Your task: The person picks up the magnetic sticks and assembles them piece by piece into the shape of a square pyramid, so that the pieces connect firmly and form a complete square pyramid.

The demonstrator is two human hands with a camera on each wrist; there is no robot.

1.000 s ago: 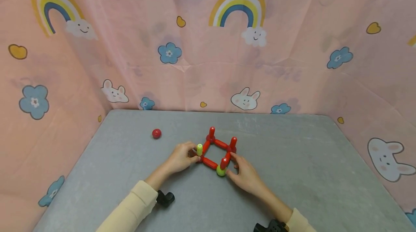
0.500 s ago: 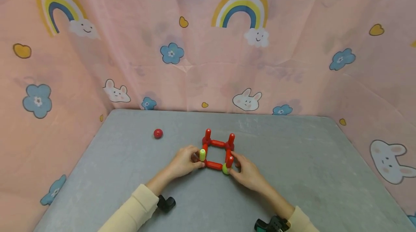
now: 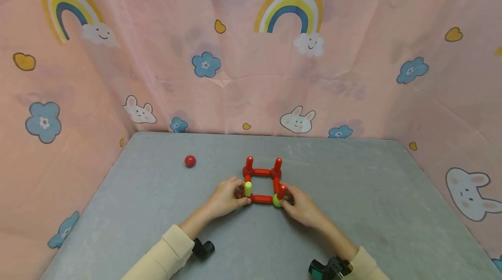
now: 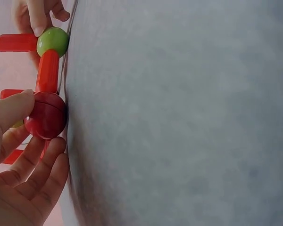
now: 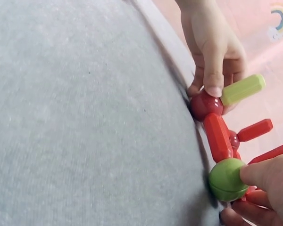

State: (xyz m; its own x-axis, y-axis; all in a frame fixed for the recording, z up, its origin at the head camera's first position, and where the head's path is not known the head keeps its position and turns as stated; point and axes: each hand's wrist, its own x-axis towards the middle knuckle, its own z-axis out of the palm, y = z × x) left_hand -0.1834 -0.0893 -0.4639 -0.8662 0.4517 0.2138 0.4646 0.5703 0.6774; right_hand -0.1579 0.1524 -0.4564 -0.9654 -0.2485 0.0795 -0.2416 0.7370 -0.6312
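A square frame of red rods (image 3: 261, 199) joined by corner balls lies flat on the table, one short rod standing up from each corner. My left hand (image 3: 225, 198) grips the red ball (image 4: 46, 117) at the near left corner, thumb on one side and fingers on the other. A yellow-green rod (image 3: 248, 189) rises from that ball. At the near right corner my right hand (image 3: 303, 207) holds the green ball (image 5: 228, 180) between thumb and fingers. The rod (image 3: 281, 191) above it is red. Both far corners carry red upright rods, untouched.
A loose red ball (image 3: 190, 161) lies on the grey table (image 3: 372, 193), left of the frame and farther back. Behind and at the sides hangs a pink printed cloth (image 3: 235, 97). Each wrist wears a black camera.
The frame has turned between my hands, so its near side now runs level across the view. My right hand has come closer around the green ball. The loose red ball has stayed put.
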